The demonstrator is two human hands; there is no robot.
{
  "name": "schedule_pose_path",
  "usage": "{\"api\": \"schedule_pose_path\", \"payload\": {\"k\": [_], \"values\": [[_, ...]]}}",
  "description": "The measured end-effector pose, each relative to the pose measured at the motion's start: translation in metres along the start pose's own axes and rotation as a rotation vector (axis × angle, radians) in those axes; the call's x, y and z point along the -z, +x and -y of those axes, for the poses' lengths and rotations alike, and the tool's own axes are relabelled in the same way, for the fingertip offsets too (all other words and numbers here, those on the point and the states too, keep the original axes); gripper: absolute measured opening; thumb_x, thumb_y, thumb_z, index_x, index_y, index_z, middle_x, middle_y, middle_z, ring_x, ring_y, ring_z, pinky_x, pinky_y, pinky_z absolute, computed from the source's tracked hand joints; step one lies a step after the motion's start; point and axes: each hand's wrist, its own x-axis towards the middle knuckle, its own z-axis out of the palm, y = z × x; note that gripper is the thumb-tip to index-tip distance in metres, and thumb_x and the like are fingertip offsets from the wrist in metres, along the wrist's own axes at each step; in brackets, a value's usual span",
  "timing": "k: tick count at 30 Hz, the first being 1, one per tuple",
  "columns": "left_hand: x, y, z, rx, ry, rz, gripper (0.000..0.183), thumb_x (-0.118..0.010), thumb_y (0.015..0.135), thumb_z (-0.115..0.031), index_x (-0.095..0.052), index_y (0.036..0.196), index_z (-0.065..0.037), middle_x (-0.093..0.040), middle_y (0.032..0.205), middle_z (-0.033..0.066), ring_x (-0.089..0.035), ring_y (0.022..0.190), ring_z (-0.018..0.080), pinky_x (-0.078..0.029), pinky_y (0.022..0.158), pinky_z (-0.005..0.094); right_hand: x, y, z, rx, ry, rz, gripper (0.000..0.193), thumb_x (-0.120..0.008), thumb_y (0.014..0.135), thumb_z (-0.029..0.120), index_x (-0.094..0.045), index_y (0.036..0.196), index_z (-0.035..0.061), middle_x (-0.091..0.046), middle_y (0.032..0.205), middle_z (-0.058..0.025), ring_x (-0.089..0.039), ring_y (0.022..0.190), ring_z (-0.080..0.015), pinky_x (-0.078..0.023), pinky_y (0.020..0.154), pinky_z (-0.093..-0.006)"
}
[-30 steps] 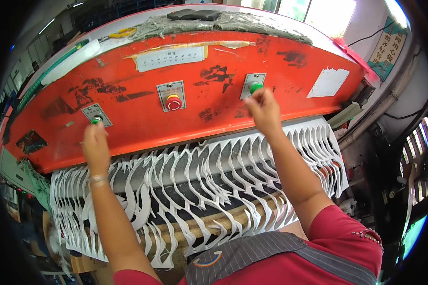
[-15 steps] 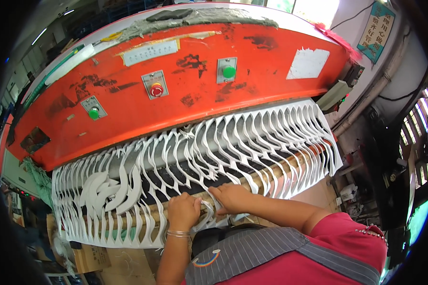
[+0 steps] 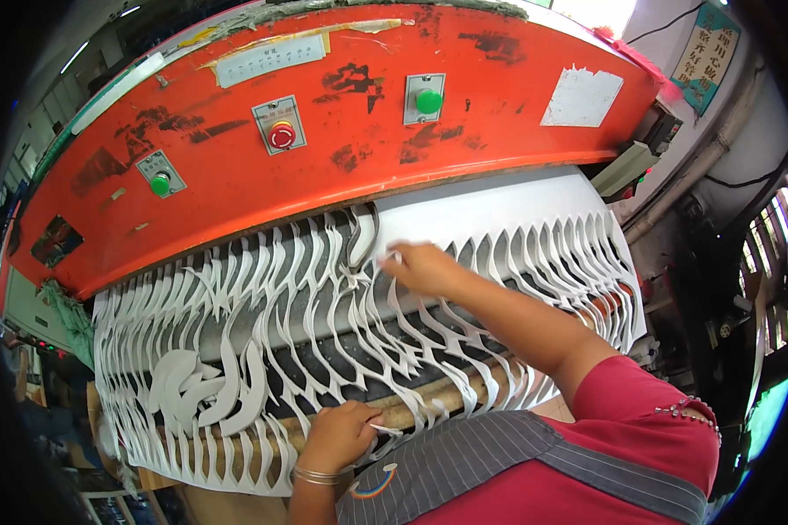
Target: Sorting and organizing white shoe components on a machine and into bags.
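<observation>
A white sheet (image 3: 490,199), cut through in rows of leaf-shaped openings, lies across the machine bed. Down at its near edge, my left hand (image 3: 340,435) is closed, with a narrow white strip of the cut sheet between thumb and fingers. My right hand (image 3: 422,269) is farther off, over the sheet's middle where the cut lattice meets a smooth uncut stretch. Its fingertips are smeared by motion, so I cannot tell whether they grip anything. A loose pile of curved white cut pieces (image 3: 184,385) rests on the lattice at the left. One curved piece (image 3: 362,238) stands near my right fingers.
Behind the bed rises the machine's red front panel (image 3: 228,157), with a red button (image 3: 282,135) and two green buttons. A wooden bar (image 3: 420,405) runs under the lattice's near side. On the right is a grey wall with a pipe (image 3: 705,162).
The cut sheet has come toward me, and a smooth uncut stretch now shows at the back right. My right hand has left the near edge and moved away from me over the sheet.
</observation>
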Motion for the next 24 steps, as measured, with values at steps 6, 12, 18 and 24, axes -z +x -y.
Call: {"api": "schedule_pose_path", "payload": {"k": [6,12,18,24], "values": [[0.039,0.073,0.003,-0.001,0.032,-0.319,0.028,-0.072,0.078,-0.023,-0.069,0.097,-0.003,-0.066,0.084,0.0113,-0.063,0.075,0.0249,-0.05,0.071,0.0347,-0.035,0.09,-0.032,-0.19,0.045,-0.054,0.043,-0.051,0.086,0.03,-0.054,0.108,-0.0062,-0.065,0.096,-0.0284,-0.063,0.094,-0.0413,-0.049,0.086,-0.0466],[-0.005,0.188,0.051,-0.277,0.217,-0.448,0.055,-0.077,0.072,-0.031,-0.061,0.117,-0.002,-0.062,0.102,0.0118,-0.056,0.096,0.0302,-0.045,0.085,0.0379,-0.031,0.077,-0.063,0.006,0.024,-0.365,0.037,-0.051,0.078,0.023,-0.06,0.107,0.0006,-0.065,0.095,-0.0278,-0.062,0.093,-0.0429,-0.048,0.084,-0.0481],[-0.044,0.226,0.061,-0.165,0.32,-0.461,0.058,-0.072,0.073,-0.044,-0.065,0.116,-0.005,-0.059,0.096,0.0082,-0.054,0.097,0.0263,-0.039,0.085,0.0404,-0.037,0.074,-0.081,0.026,0.19,-0.415,0.045,-0.052,0.078,0.023,-0.06,0.118,0.0035,-0.066,0.084,-0.024,-0.065,0.081,-0.0377,-0.05,0.075,-0.0433],[-0.044,0.228,0.068,-0.221,0.249,-0.419,0.053,-0.07,0.076,-0.042,-0.066,0.114,-0.005,-0.057,0.092,0.0073,-0.054,0.094,0.0243,-0.036,0.084,0.0377,-0.045,0.077,-0.087,0.033,0.249,-0.493,0.045,-0.053,0.078,0.024,-0.06,0.119,0.0072,-0.066,0.078,-0.0208,-0.066,0.074,-0.0345,-0.05,0.07,-0.0412]]}}
